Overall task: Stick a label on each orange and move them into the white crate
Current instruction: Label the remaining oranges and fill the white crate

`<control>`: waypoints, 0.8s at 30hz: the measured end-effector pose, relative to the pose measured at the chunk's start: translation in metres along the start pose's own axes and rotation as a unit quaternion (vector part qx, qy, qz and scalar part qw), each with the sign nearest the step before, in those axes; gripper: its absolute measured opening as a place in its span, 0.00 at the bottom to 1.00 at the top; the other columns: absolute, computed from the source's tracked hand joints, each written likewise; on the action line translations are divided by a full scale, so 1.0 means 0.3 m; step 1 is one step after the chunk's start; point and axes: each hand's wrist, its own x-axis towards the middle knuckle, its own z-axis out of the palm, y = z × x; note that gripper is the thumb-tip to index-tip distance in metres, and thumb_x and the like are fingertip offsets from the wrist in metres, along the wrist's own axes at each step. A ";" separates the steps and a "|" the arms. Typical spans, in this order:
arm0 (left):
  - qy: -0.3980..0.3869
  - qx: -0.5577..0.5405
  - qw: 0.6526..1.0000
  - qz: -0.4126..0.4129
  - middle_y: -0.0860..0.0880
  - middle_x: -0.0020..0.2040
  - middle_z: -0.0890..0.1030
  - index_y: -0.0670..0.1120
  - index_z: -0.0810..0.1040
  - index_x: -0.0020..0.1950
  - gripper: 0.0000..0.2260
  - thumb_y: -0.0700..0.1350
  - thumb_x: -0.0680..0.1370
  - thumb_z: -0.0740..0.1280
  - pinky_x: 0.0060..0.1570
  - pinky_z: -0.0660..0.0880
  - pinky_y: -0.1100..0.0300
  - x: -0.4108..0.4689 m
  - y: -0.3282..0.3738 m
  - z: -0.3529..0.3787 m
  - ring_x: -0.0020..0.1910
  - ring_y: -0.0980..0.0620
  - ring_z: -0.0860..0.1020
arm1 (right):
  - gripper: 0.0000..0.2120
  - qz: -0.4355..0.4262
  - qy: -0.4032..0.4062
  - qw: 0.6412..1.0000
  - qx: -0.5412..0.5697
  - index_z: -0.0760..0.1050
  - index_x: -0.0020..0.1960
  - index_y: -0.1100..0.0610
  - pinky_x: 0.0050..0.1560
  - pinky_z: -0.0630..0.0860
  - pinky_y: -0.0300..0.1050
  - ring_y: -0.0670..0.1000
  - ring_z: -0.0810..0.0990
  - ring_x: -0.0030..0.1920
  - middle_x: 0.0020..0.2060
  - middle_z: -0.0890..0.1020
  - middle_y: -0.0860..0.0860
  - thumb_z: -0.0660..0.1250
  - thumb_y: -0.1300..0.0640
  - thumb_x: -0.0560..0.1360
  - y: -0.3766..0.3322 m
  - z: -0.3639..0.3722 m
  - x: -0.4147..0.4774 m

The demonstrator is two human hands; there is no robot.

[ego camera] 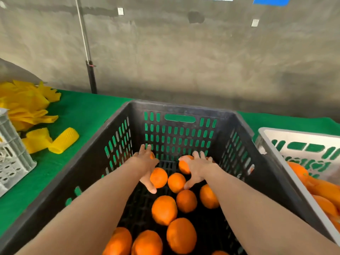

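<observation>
Both hands (146, 162) (199, 167) near black crate's (180, 107) far wall — perhaps touching oranges (176, 182).

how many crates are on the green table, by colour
black crate: 1
white crate: 1
pale grey crate: 1
total: 3

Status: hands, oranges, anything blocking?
Left hand and right hand open, spread over oranges at far end of black crate. White crate at right, already holding oranges. No obstruction seen.
</observation>
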 end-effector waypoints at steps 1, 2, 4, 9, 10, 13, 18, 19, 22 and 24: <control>-0.007 -0.024 1.000 0.001 0.41 0.76 0.33 0.53 0.45 0.79 0.49 0.64 0.69 0.71 0.71 0.49 0.37 0.033 -0.013 0.024 0.74 0.37 0.33 | 0.54 -0.008 -0.004 1.000 -0.010 0.39 0.75 0.39 0.68 0.54 0.71 0.68 0.47 0.73 0.75 0.48 0.60 0.75 0.40 0.65 0.022 -0.001 0.018; -0.016 -0.044 0.999 0.000 0.42 0.76 0.32 0.55 0.46 0.79 0.48 0.64 0.68 0.72 0.71 0.50 0.36 0.064 -0.027 0.043 0.74 0.38 0.33 | 0.55 -0.013 -0.009 0.999 -0.035 0.37 0.75 0.38 0.67 0.57 0.70 0.67 0.50 0.73 0.74 0.50 0.59 0.75 0.41 0.66 0.039 -0.005 0.028; -0.014 -0.072 0.997 -0.006 0.43 0.77 0.33 0.58 0.50 0.78 0.46 0.64 0.68 0.72 0.72 0.53 0.35 0.101 -0.049 0.062 0.74 0.37 0.34 | 0.51 -0.019 0.015 0.997 -0.079 0.37 0.75 0.39 0.65 0.62 0.67 0.65 0.54 0.72 0.72 0.57 0.60 0.74 0.47 0.69 0.054 -0.007 0.034; 0.007 -0.116 0.993 -0.013 0.44 0.76 0.34 0.61 0.61 0.74 0.39 0.67 0.66 0.71 0.70 0.56 0.34 0.149 -0.050 0.071 0.75 0.34 0.38 | 0.34 -0.010 0.088 0.996 0.018 0.49 0.73 0.45 0.63 0.65 0.67 0.64 0.63 0.67 0.66 0.64 0.61 0.65 0.55 0.76 0.041 0.066 0.037; 0.007 -0.137 0.991 -0.011 0.44 0.77 0.35 0.61 0.61 0.74 0.39 0.69 0.67 0.69 0.70 0.54 0.33 0.153 -0.044 0.070 0.75 0.34 0.37 | 0.34 -0.006 0.088 0.996 0.023 0.48 0.73 0.44 0.61 0.67 0.66 0.64 0.64 0.66 0.67 0.63 0.60 0.65 0.57 0.76 0.038 0.082 0.031; 0.002 -0.144 0.989 -0.030 0.40 0.77 0.42 0.56 0.62 0.75 0.40 0.74 0.68 0.62 0.70 0.52 0.35 0.158 -0.015 0.070 0.74 0.34 0.36 | 0.41 0.012 0.100 0.995 0.016 0.39 0.75 0.41 0.58 0.72 0.61 0.65 0.65 0.66 0.72 0.57 0.58 0.64 0.62 0.77 0.032 0.114 0.027; -0.028 -0.165 0.984 -0.067 0.39 0.77 0.40 0.54 0.54 0.78 0.44 0.72 0.69 0.63 0.69 0.60 0.38 0.149 0.008 0.095 0.74 0.29 0.47 | 0.39 0.058 0.046 0.992 0.106 0.42 0.76 0.44 0.57 0.72 0.60 0.65 0.69 0.63 0.72 0.58 0.60 0.64 0.62 0.77 0.021 0.089 0.012; -0.029 -0.154 0.985 -0.066 0.39 0.77 0.40 0.54 0.52 0.78 0.44 0.72 0.69 0.64 0.69 0.60 0.38 0.144 0.011 0.098 0.73 0.28 0.48 | 0.37 0.049 0.023 0.992 0.115 0.43 0.76 0.46 0.57 0.72 0.58 0.63 0.70 0.62 0.70 0.61 0.60 0.65 0.57 0.78 0.021 0.057 -0.011; -0.037 -0.123 0.990 -0.065 0.38 0.77 0.39 0.51 0.51 0.79 0.44 0.69 0.70 0.65 0.69 0.58 0.39 0.110 0.043 0.086 0.74 0.28 0.45 | 0.37 0.025 -0.077 0.995 0.054 0.44 0.76 0.47 0.58 0.72 0.58 0.62 0.70 0.62 0.71 0.63 0.58 0.64 0.47 0.77 0.025 -0.085 -0.092; -0.049 -0.103 0.991 -0.067 0.37 0.77 0.45 0.48 0.55 0.78 0.43 0.68 0.71 0.64 0.67 0.61 0.42 0.083 0.064 0.070 0.73 0.29 0.49 | 0.37 -0.041 -0.126 0.991 -0.002 0.46 0.77 0.49 0.62 0.69 0.58 0.62 0.66 0.68 0.74 0.59 0.55 0.64 0.43 0.77 -0.001 -0.177 -0.162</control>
